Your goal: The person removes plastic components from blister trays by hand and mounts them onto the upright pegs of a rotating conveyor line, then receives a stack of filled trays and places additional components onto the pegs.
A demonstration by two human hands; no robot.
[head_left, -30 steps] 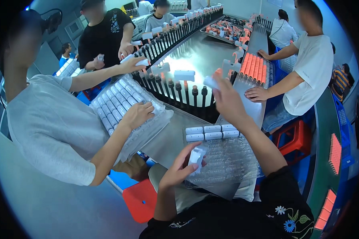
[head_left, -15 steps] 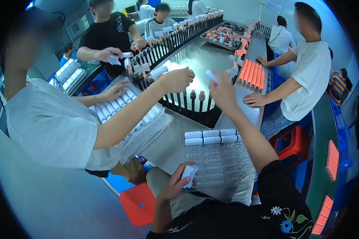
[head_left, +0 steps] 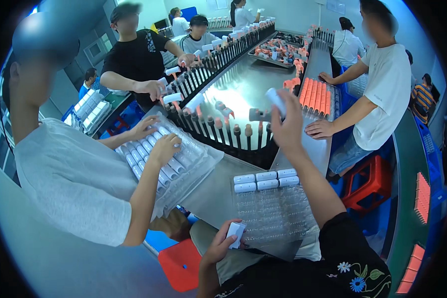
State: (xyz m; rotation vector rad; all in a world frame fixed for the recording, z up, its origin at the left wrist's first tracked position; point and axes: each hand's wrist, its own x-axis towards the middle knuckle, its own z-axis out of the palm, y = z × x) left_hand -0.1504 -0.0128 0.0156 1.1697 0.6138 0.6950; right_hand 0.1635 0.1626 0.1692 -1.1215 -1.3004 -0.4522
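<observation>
My right hand (head_left: 289, 124) is raised over the near end of a conveyor of black posts (head_left: 233, 136). Its fingers are closed around a white rounded casing (head_left: 274, 101), beside a grey clamp-like holder (head_left: 259, 114). Low in front of my body, my left hand (head_left: 217, 248) grips a white rectangular piece (head_left: 236, 233) between thumb and fingers. Just right of it lies a clear plastic blister tray (head_left: 273, 213), with two rows of white casings (head_left: 266, 180) at its far end.
At left, a co-worker's hands touch a tray of white tubes (head_left: 171, 166). Another co-worker reaches over the posts. At right, a person's hand (head_left: 320, 129) rests near orange tubes (head_left: 315, 97). A red stool (head_left: 367, 184) stands at right; a heaped parts tray (head_left: 278, 52) lies farther back.
My right hand, with the casing, has shifted slightly right and down in view. The left co-worker's near hand has withdrawn from the conveyor to the tube tray. Pieces on the posts have moved along.
</observation>
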